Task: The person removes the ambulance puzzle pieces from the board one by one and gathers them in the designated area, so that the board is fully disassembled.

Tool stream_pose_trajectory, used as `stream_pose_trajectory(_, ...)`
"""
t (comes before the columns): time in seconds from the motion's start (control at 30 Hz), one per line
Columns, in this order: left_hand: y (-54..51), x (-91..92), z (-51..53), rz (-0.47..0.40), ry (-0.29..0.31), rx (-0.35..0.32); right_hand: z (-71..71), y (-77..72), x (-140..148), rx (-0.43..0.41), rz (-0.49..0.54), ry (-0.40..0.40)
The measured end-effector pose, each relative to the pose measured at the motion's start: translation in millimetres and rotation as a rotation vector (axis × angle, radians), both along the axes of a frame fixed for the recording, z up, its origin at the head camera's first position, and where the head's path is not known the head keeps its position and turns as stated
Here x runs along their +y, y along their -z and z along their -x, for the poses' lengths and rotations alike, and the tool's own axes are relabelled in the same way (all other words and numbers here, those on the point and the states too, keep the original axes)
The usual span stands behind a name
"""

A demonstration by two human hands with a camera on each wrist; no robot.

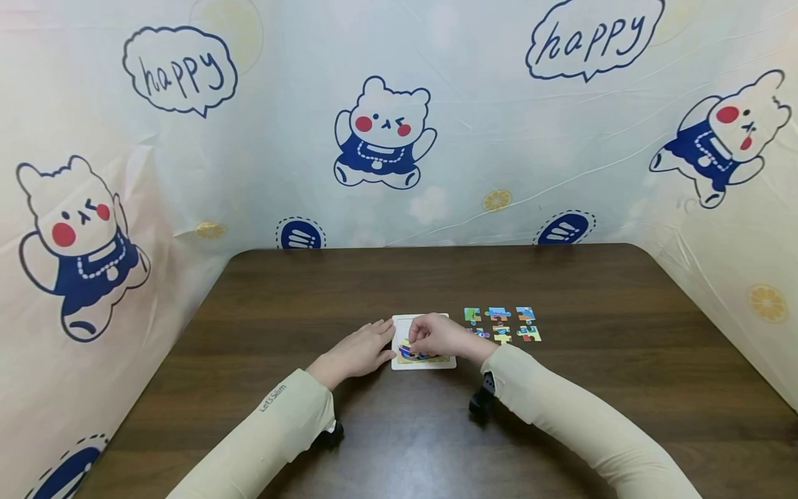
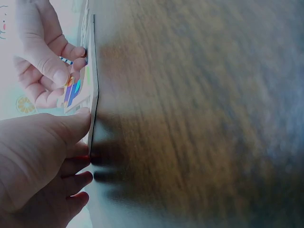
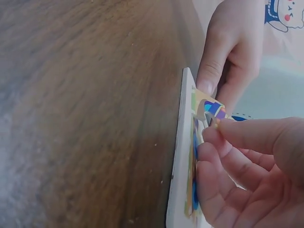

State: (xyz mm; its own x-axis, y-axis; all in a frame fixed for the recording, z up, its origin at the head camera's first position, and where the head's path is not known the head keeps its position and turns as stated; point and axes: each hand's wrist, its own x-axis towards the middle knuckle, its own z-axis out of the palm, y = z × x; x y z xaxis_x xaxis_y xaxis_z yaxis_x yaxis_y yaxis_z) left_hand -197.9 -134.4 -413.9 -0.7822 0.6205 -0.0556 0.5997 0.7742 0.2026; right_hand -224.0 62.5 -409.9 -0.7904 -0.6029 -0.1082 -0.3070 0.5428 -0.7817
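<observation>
A white puzzle board (image 1: 402, 364) with a partly assembled picture lies on the table. Flat beside its left edge is my left hand (image 1: 361, 350); in the left wrist view its thumb touches the board rim (image 2: 95, 80), fingers spread on the tabletop. My right hand (image 1: 439, 335) is over the board and pinches a colourful jigsaw piece (image 3: 216, 110) between thumb and fingers. That piece is tilted, one end raised off the board, in the right wrist view. The right hand covers part of the picture.
Several loose jigsaw pieces (image 1: 499, 314) lie in two rows right of the board, the lower row partly behind the right hand. The brown wooden table (image 1: 299, 284) meets a printed cloth backdrop (image 1: 461, 138) at its far edge.
</observation>
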Motion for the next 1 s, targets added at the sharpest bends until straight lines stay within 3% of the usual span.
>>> stream_pose_trajectory(0.2, 0.3, -0.7, 1.3, 0.013, -0.003, -0.007, -0.4, -1.3, 1.7, -0.031, -0.007, 0.032)
stream_pose_trajectory(0.5, 0.0, 0.3, 1.2, 0.008, 0.002, -0.01, -0.4, -2.6, 8.4, -0.156, 0.104, 0.049)
stream_pose_trajectory(1.0, -1.2, 1.2, -0.1, 0.044, -0.017, -0.02, 2.1, -10.1, 41.2, -0.108, 0.087, 0.062)
